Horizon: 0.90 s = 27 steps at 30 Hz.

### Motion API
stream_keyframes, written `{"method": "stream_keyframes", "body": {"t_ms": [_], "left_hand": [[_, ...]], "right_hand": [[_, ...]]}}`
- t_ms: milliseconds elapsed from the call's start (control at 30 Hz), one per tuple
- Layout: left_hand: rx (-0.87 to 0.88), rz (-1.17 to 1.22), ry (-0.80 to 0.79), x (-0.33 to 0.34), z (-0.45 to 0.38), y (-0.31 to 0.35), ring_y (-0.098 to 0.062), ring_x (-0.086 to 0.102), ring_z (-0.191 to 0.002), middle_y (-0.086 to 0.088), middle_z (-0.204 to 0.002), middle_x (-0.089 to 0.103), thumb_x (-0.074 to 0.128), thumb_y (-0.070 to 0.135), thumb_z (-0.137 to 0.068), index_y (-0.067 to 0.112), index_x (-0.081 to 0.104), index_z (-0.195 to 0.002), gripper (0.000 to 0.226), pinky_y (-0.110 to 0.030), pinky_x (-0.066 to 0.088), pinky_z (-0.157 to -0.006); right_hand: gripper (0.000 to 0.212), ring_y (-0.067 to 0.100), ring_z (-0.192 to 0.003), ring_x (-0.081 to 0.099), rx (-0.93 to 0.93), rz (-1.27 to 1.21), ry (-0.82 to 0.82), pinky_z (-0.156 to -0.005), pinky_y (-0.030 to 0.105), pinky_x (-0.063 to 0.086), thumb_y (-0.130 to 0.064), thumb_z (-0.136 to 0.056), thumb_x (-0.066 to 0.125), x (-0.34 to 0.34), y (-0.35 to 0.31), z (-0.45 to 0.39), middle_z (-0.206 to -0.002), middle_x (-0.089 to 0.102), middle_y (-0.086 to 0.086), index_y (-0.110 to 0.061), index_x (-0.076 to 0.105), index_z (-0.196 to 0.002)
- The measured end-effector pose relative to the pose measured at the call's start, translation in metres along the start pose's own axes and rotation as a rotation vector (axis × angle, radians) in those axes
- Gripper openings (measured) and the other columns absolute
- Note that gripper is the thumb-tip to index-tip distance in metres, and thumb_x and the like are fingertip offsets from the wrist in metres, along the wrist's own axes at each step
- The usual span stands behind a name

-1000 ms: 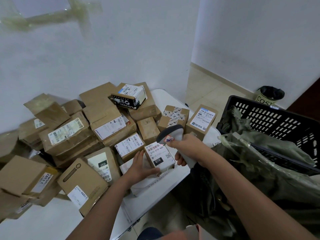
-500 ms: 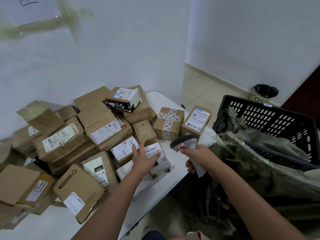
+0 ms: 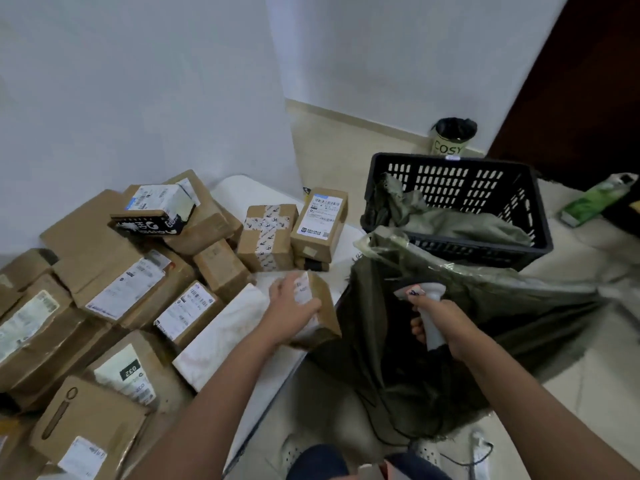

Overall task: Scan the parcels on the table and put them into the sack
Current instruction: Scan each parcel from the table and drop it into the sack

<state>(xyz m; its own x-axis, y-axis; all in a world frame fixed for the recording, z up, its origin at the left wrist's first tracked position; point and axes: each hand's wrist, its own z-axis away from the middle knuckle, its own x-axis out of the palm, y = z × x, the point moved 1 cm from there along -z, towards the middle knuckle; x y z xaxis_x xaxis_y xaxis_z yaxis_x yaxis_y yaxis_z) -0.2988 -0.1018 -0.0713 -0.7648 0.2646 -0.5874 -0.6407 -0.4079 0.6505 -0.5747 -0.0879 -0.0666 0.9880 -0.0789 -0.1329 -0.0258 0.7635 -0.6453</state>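
My left hand (image 3: 290, 311) grips a small brown parcel (image 3: 323, 308) with a white label from above, holding it at the table's right edge beside the sack. The dark green sack (image 3: 377, 344) hangs open just right of the table. My right hand (image 3: 440, 322) holds a grey barcode scanner (image 3: 427, 306) by its handle over the sack's mouth. Several cardboard parcels (image 3: 131, 289) lie piled on the white table (image 3: 242, 192), and a flat white packet (image 3: 225, 332) lies under my left forearm.
A black plastic crate (image 3: 460, 178) with olive cloth in it stands behind the sack. A small bin marked COSY (image 3: 448, 140) sits by the far wall. Two taped boxes (image 3: 268, 233) stand at the table's far right. A green bag (image 3: 595, 199) lies at the right edge.
My left hand has closed over the small parcel and carried it right, off the pile to the table edge. My right hand with the scanner has swung right, over the sack.
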Motion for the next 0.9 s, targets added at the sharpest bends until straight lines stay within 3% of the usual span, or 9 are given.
{"method": "stream_keyframes", "body": {"t_ms": [133, 233, 333, 400, 567, 700, 767, 900], "left_hand": [[-0.148, 0.331, -0.371, 0.06, -0.004, 0.034, -0.026, 0.047, -0.127, 0.002, -0.147, 0.037, 0.064, 0.053, -0.084, 0.045, 0.029, -0.145, 0.071, -0.047, 0.044, -0.106], [-0.383, 0.51, -0.54, 0.116, -0.011, 0.031, -0.027, 0.061, -0.115, -0.005, -0.131, 0.061, 0.061, 0.05, -0.091, 0.033, 0.041, -0.14, 0.056, -0.048, 0.051, -0.099], [-0.57, 0.589, -0.646, 0.169, -0.011, 0.028, -0.029, 0.068, -0.099, -0.011, -0.103, 0.074, 0.064, 0.04, -0.087, 0.018, 0.072, -0.104, 0.029, -0.047, 0.053, -0.094], [-0.661, 0.602, -0.64, 0.201, -0.018, 0.025, -0.03, 0.067, -0.097, -0.014, -0.101, 0.074, 0.067, 0.04, -0.082, 0.012, 0.076, -0.095, 0.032, -0.044, 0.055, -0.087], [-0.781, 0.641, -0.537, 0.261, -0.046, 0.029, -0.038, 0.057, -0.117, -0.016, -0.128, 0.06, 0.058, 0.047, -0.093, 0.011, 0.061, -0.124, 0.048, -0.051, 0.052, -0.092], [-0.756, 0.624, -0.425, 0.284, -0.065, 0.054, -0.04, 0.044, -0.127, -0.011, -0.136, 0.045, 0.059, 0.043, -0.096, 0.016, 0.045, -0.133, 0.048, -0.053, 0.051, -0.088], [-0.736, 0.602, -0.424, 0.289, -0.07, 0.062, -0.036, 0.044, -0.127, -0.011, -0.143, 0.041, 0.061, 0.039, -0.095, 0.019, 0.044, -0.14, 0.052, -0.049, 0.054, -0.086], [-0.703, 0.629, -0.42, 0.279, -0.07, 0.06, -0.03, 0.052, -0.119, -0.007, -0.137, 0.046, 0.059, 0.024, -0.098, 0.014, 0.043, -0.142, 0.048, -0.043, 0.056, -0.085]], "right_hand": [[0.034, 0.025, -0.059, 0.058, 0.069, -0.115, 0.115, -0.053, 0.033, 0.046, -0.032, -0.094, 0.064, -0.062, 0.036, -0.016, -0.07, 0.06, 0.016, 0.002, 0.06, -0.096], [0.036, 0.025, -0.059, 0.057, 0.134, -0.199, 0.178, -0.055, 0.034, 0.046, -0.034, -0.093, 0.066, -0.1, 0.073, -0.027, -0.069, 0.058, 0.016, 0.001, 0.06, -0.093], [0.036, 0.024, -0.059, 0.055, 0.2, -0.264, 0.225, -0.055, 0.034, 0.047, -0.034, -0.092, 0.068, -0.129, 0.104, -0.036, -0.069, 0.056, 0.015, 0.001, 0.058, -0.093], [0.035, 0.023, -0.057, 0.054, 0.246, -0.283, 0.221, -0.053, 0.033, 0.046, -0.035, -0.092, 0.067, -0.144, 0.119, -0.042, -0.067, 0.055, 0.013, -0.001, 0.057, -0.089], [0.038, 0.023, -0.05, 0.054, 0.3, -0.279, 0.187, -0.049, 0.03, 0.045, -0.037, -0.089, 0.069, -0.17, 0.137, -0.052, -0.062, 0.055, 0.012, -0.002, 0.057, -0.087], [0.038, 0.022, -0.05, 0.054, 0.311, -0.312, 0.183, -0.05, 0.031, 0.045, -0.039, -0.09, 0.068, -0.178, 0.138, -0.061, -0.061, 0.055, 0.011, -0.002, 0.057, -0.087], [0.038, 0.021, -0.052, 0.054, 0.309, -0.307, 0.174, -0.05, 0.03, 0.046, -0.04, -0.09, 0.067, -0.177, 0.136, -0.063, -0.064, 0.055, 0.011, -0.003, 0.057, -0.088], [0.037, 0.021, -0.053, 0.057, 0.287, -0.268, 0.163, -0.052, 0.03, 0.049, -0.037, -0.091, 0.067, -0.171, 0.127, -0.061, -0.069, 0.058, 0.013, -0.001, 0.059, -0.093]]}}
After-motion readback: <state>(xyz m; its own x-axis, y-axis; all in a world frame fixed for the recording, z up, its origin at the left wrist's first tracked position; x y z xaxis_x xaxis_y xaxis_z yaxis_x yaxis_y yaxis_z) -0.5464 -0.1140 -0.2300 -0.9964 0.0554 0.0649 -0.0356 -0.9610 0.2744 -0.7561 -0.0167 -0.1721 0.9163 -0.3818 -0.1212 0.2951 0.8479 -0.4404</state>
